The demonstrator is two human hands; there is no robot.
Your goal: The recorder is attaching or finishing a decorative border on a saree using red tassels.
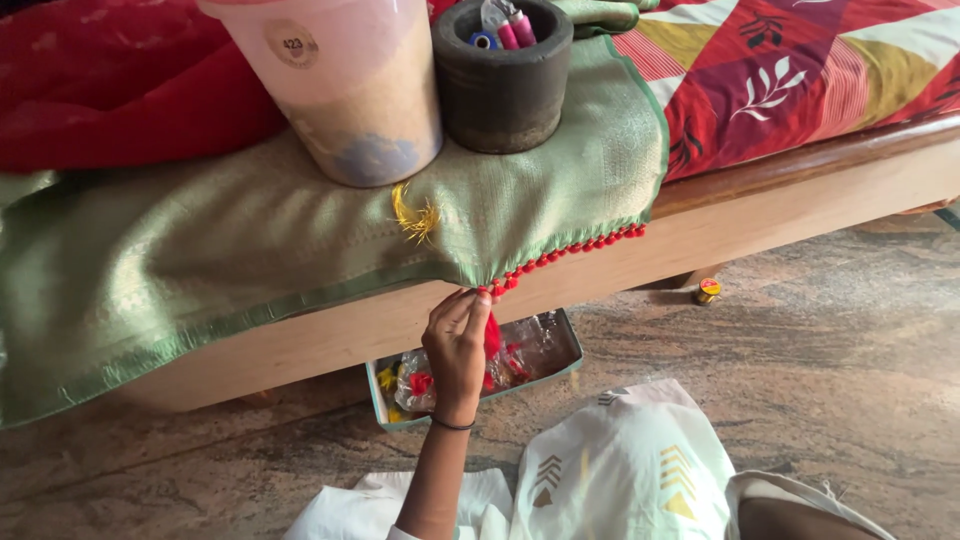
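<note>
round beige label (292, 44) | on translucent plastic jar (350, 100) | clear packets (420, 380) in tray (572, 345)

The floor (820, 360) to the right of the hand (457, 350) lay open, with only a small spool (708, 290) near the bed frame (800, 195). Under the frame, a tray (566, 340) filled the gap. On the cloth (200, 250), a jar (350, 90) and a pot (500, 85) stood close together, blocking the way behind.
</note>
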